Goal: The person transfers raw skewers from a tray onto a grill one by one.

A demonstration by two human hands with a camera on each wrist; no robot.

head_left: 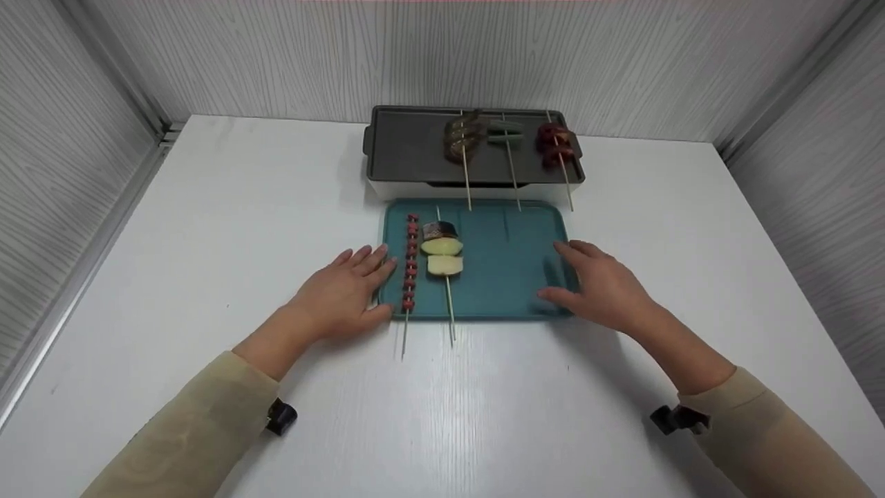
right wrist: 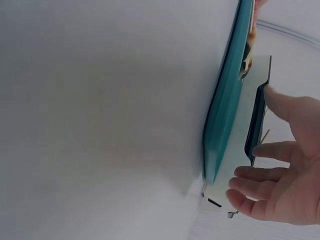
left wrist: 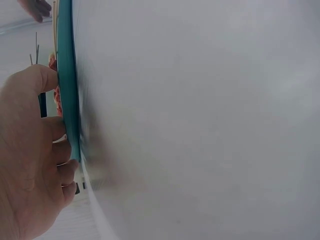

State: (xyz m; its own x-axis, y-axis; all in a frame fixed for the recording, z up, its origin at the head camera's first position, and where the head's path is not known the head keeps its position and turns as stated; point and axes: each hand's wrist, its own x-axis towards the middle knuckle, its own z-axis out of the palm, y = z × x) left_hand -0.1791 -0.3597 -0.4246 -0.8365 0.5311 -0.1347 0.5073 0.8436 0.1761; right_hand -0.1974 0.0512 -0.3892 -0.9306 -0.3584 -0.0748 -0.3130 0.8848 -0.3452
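Teal tray (head_left: 511,277) set on tabletop (head_left: 477,415) before griddle (head_left: 408,145); two skewers (head_left: 442,247) laid on it, ends overhanging, likely for easy pickup. Tray flanked by left hand (head_left: 346,296), right hand (head_left: 608,287), both relaxed, nothing grasped.

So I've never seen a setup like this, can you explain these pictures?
There's no machine: these are a person's bare left hand and right hand. The wide picture comes from a camera on the head, looking down; the other two come from cameras on the wrists. On the white table sits a teal tray bearing two skewers, and behind it a dark grill plate with three more skewers. The left hand touches the tray's left edge; the right hand is near its right edge, apparently not touching. Neither hand holds a skewer.
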